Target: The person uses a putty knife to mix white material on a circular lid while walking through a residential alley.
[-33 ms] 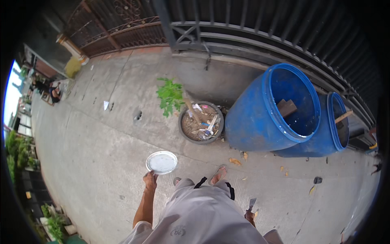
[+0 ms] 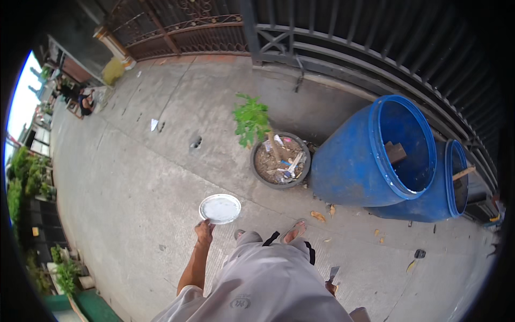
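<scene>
Left fingers [image 2: 206,225] grip a silver tray [image 2: 220,209] by its rim, likely keeping its face clear.
Right fingers [image 2: 332,288], partly hidden, close on a flat-bladed tool [image 2: 333,272]; the tray is lower left of the plant pot [image 2: 280,185], the tool lower right.

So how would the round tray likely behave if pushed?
The round tray is probably stiff: it looks flat, though the left hand grips only one edge. Likely light, since one hand holds it out. Held there alone, it might tip if pushed opposite the hand.
</scene>
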### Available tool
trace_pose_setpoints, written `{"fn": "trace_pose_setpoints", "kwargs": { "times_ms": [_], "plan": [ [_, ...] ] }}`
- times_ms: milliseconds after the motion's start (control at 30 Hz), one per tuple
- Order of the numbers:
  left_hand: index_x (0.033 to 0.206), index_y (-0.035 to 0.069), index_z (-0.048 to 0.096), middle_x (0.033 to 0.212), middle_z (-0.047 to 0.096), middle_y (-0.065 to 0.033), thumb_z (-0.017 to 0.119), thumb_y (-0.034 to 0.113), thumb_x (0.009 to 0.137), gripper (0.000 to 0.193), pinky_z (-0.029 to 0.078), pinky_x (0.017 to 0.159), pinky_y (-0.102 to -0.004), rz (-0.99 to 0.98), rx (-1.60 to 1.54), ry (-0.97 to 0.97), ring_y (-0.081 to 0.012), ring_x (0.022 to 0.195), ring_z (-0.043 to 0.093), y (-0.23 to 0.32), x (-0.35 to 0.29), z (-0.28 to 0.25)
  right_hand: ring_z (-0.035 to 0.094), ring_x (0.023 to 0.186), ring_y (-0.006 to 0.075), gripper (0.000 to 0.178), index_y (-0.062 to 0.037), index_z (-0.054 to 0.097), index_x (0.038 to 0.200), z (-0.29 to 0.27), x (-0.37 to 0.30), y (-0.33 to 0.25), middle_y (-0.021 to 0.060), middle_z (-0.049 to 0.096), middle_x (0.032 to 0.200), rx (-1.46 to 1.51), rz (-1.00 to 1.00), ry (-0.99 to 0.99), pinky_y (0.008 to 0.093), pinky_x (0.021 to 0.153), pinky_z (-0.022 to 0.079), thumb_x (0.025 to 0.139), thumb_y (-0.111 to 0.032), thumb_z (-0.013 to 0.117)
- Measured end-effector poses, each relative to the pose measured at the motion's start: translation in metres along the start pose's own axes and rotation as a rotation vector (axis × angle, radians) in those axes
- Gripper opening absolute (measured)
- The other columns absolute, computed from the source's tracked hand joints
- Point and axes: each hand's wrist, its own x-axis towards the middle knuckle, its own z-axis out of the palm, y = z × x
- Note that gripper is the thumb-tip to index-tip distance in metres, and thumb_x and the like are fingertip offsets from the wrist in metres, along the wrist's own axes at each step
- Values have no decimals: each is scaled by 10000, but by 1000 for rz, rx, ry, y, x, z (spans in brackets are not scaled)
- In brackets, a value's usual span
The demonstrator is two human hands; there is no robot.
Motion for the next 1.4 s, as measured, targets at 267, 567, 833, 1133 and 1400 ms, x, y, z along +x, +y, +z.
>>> {"fn": "trace_pose_setpoints", "kwargs": {
  "times_ms": [267, 567, 833, 1133, 1400],
  "plan": [
    [1026, -153, 469, 1016, 552, -195, 511, -44, 817, 239, 566, 787, -396, -42, -340, 305, -302, 895, 609, 30, 0, -156, 400, 374, 119, 228, -103, 453, 722, 162, -56, -82, 10, 422, 510, -451, -165, -23, 275, 325, 300, 821, -248, 598],
    [1046, -135, 466, 1012, 551, -177, 558, -29, 792, 290, 548, 833, -389, -81, -595, 538, -290, 909, 595, 104, 42, -263, 488, 421, 162, 270, -33, 478, 897, 427, -112, -91, 62, 493, 562, -833, -501, -146, 295, 341, 370, 747, -166, 659],
    [1029, -133, 459, 1061, 534, -165, 509, -88, 751, 286, 531, 878, -430, 19, -931, 820, -292, 980, 577, 156, 128, -374, 519, 496, 195, 148, -53, 497, 774, 668, -155, -81, 91, 502, 592, -1178, -482, -150, 341, 398, 401, 750, -147, 608],
    [1052, -106, 468, 1079, 537, -174, 499, -69, 741, 315, 480, 927, -457, 161, -1089, 990, -306, 1017, 555, 271, 225, -483, 642, 671, 222, 281, 11, 604, 842, 1069, -332, -31, 143, 633, 715, -1740, -1225, -231, 337, 576, 525, 692, -223, 645],
    [1188, -50, 415, 1203, 458, -183, 482, -57, 712, 480, 357, 1055, -416, 247, -1248, 920, -309, 1155, 449, 369, 379, -576, 632, 894, 342, 380, 4, 644, 877, 1376, -542, 72, 206, 653, 918, -1800, -1483, -657, 389, 767, 501, 710, -337, 668]
  ]
}}
